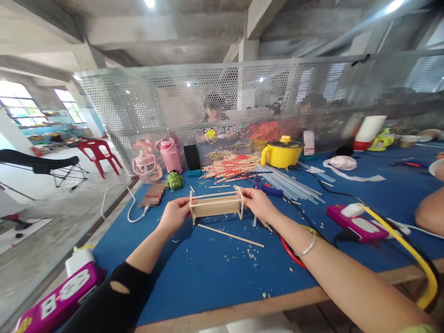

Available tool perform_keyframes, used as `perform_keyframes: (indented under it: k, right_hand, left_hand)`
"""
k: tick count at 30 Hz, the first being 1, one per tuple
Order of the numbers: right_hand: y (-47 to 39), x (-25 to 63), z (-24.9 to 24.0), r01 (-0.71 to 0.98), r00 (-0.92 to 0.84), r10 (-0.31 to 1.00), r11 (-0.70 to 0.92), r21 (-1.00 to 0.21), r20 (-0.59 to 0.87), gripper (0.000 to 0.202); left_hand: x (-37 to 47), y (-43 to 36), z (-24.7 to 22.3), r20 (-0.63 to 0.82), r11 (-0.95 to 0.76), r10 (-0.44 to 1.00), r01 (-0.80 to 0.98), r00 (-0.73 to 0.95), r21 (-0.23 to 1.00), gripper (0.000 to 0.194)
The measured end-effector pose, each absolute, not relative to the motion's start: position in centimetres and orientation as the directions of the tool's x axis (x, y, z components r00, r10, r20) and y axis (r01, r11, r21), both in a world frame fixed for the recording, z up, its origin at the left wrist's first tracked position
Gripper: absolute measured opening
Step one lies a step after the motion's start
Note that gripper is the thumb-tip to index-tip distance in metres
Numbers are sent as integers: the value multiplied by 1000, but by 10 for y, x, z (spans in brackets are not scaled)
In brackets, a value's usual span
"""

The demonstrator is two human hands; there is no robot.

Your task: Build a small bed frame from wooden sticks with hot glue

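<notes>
gently now: a thin stick frame [217, 209] is facing a twisting risk

the frame is spanning the space between two hands, over the middle of the blue desk [194, 282]; whether its feet are touching the surface, i am not able to tell. the left hand [175, 213] is pinching one end, and the right hand [257, 203] is pinching the opposite end by the upper corner. if one wrist is turning more than the other, the posts could be leaning out of square or a joint could be cracking, since the sticks are looking slim and the corners are probably relying on glue. pressing inward too hard could be bowing the long rails.

a loose stick [231, 236] is lying just in front, so a foot landing on it could be rocking. a blue glue gun [270, 188] is resting just behind the right hand; a straying knuckle could be brushing it, and burning if the tip is hot. a red cable [288, 253] is curving beside the right forearm, where a dragging arm could be tugging it. wood crumbs [265, 294] are dotting the desk, and some could be sticking to any wet glue.
</notes>
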State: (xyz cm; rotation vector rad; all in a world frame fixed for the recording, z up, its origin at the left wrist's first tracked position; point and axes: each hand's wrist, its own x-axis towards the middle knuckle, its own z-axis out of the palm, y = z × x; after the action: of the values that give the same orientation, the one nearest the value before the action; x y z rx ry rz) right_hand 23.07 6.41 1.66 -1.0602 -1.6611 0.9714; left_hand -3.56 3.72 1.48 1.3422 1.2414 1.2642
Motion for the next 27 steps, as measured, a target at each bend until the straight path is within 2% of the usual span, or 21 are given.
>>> perform_keyframes:
  k: [6,14,17,21,27]
  right_hand:
    - [67,230,13,232,-223,926,353,-906,304,16]
    - [64,230,15,168,-168,947,300,-939,273,20]
    - [62,230,20,107,-164,964,227,-968,208,26]
    - [60,229,22,4,-187,978,94,-996,92,36]
    - [62,230,19,-109,-183,982,15,-994,35,34]
  left_hand:
    - [-33,37,14,107,-106,994,67,-7,992,50]
    - [-36,40,11,118,-116,992,46,-37,992,48]
    - [-35,37,19,56,-56,998,-8,-14,998,48]
    - [-31,29,26,-69,79,992,-95,109,992,47]
    - [-28,26,21,-171,205,965,-168,200,964,34]
